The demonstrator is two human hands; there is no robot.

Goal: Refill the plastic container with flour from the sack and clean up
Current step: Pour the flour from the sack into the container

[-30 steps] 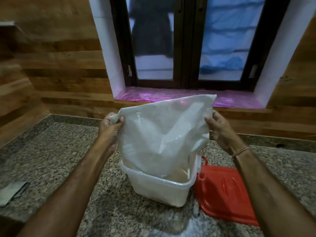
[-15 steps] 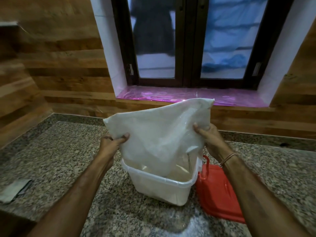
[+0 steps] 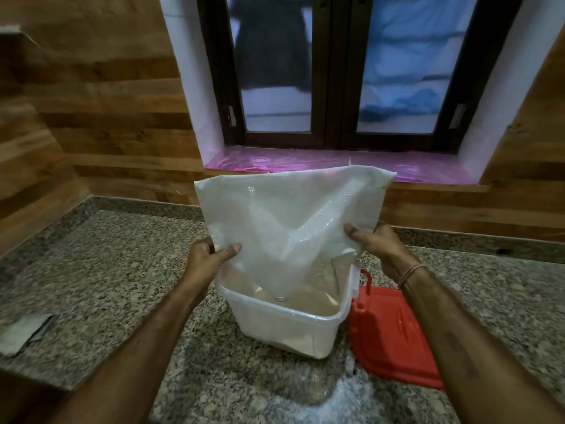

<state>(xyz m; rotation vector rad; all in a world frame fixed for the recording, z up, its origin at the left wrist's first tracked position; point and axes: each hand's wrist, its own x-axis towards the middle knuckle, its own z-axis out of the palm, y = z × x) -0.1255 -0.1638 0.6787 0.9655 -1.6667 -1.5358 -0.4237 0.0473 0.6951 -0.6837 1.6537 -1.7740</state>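
Holding the sack (image 3: 290,215) up over the container (image 3: 284,328), I have one hand on each of its side edges. My left hand (image 3: 203,255) pinches the left edge, thumb flat on the near face and fingers curled behind the fabric. My right hand (image 3: 379,246) pinches the right edge the same way, thumb on the near face. Its other fingers are hidden behind the sack, so I cannot tell how they lie.

The sack is white, thin and limp, hanging slack and creased. Its straight edge is on top, slightly tilted, and its lower end narrows to a point that dips inside the container's mouth. Whether that point touches the flour (image 3: 308,302) I cannot tell. The flour shows as a pale layer inside the container.

The container stands upright and uncovered on the counter (image 3: 107,270). The red lid (image 3: 394,338) lies flat on the counter just to the right of the container, close against its side. Well to the left of the container lies a pale flat scrap (image 3: 24,332), cloth or paper, I cannot tell which. Beyond the container, past the sack, a pink-covered sill (image 3: 428,166) runs under a dark-framed window (image 3: 333,71), with wood panelling (image 3: 91,102) on either side. A thin cord (image 3: 411,272) circles my right wrist.
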